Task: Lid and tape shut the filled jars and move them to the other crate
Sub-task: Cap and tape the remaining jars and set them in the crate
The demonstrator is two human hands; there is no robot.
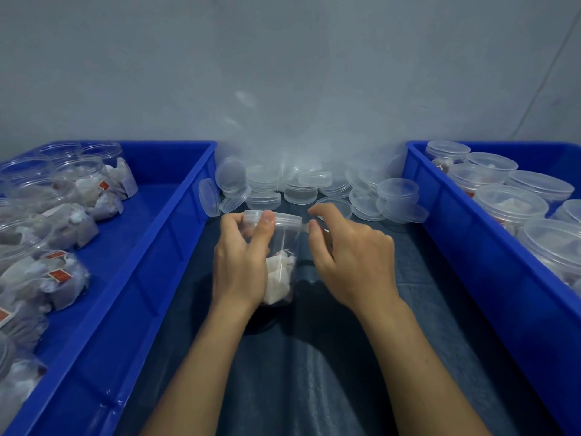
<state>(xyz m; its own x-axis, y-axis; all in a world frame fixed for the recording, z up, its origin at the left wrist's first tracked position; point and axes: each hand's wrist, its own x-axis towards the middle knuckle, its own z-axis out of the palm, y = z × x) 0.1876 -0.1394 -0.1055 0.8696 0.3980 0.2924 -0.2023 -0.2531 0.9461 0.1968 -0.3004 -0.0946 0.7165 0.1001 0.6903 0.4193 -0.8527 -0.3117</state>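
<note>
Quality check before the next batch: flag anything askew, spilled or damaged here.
Only the loose lids look untidy: heaped between the crates, some tipped on edge. The jar in the left hand is lidded; nothing is spilled.

Packing workshop, blue crates [176,234], loose lids [298,190]

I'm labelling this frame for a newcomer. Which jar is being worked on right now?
Between the two blue crates, over the dark cloth, the left hand grips one clear jar. Unlike its neighbours it is outside any crate, already lidded, with the right hand pinching at its rim.
</note>
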